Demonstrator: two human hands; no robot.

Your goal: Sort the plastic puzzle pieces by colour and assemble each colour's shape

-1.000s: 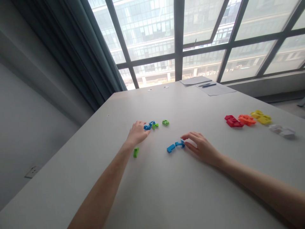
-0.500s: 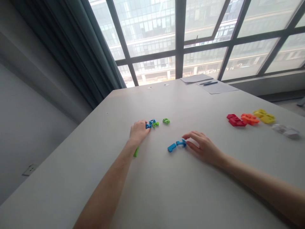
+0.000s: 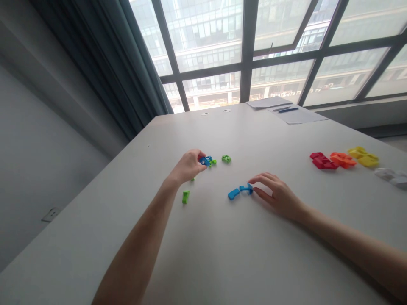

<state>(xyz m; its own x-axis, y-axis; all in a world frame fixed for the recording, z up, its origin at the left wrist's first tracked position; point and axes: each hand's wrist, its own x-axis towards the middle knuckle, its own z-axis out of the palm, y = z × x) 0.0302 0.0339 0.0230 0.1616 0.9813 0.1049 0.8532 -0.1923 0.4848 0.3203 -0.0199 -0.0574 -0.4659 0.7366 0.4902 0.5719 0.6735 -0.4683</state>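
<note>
My left hand [image 3: 188,166] is closed in a pinch on a small blue plastic piece [image 3: 204,161], lifted slightly off the white table [image 3: 222,254]. Just right of it lie small green pieces [image 3: 213,162] and another green piece [image 3: 226,159]. A green piece [image 3: 185,196] lies on the table below my left wrist. My right hand [image 3: 276,194] rests on the table with curled fingers, its fingertips touching a blue piece [image 3: 246,189] joined to a second blue piece [image 3: 233,194].
At the right of the table sit red [image 3: 323,161], orange [image 3: 342,159], yellow [image 3: 364,156] and white [image 3: 392,176] piece groups. Papers and a pen [image 3: 288,109] lie at the far edge by the window. A dark curtain [image 3: 104,63] hangs at left.
My left hand has closed on a blue piece from the cluster and lifted it a little. The green piece by my wrist has come into full view. My right hand stays at the blue pieces.
</note>
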